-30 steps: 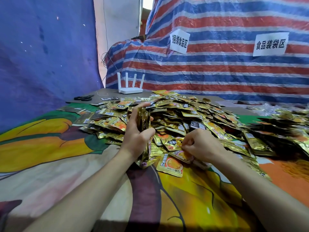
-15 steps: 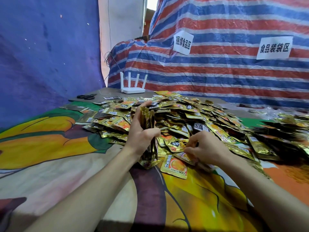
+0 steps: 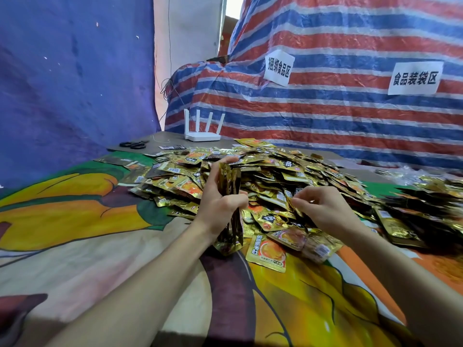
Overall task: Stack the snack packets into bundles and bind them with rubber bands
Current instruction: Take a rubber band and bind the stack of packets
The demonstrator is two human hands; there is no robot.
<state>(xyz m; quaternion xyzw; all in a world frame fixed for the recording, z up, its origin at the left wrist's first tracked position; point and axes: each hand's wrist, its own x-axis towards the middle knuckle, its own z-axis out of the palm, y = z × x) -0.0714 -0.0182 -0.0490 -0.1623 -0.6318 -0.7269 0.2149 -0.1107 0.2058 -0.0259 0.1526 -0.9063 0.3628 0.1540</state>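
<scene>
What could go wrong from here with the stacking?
1. The left hand grips the stack only around its middle, so the loose ends could fan out or slip.
2. The right hand pinches a packet from the overlapping pile, and neighbouring packets may drag along with it.

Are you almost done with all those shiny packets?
Not nearly. Gathered so far: a small upright stack of gold foil snack packets in the left hand, no band visible. The right hand pinches one more gold packet. The big loose heap of gold packets is left.
</scene>
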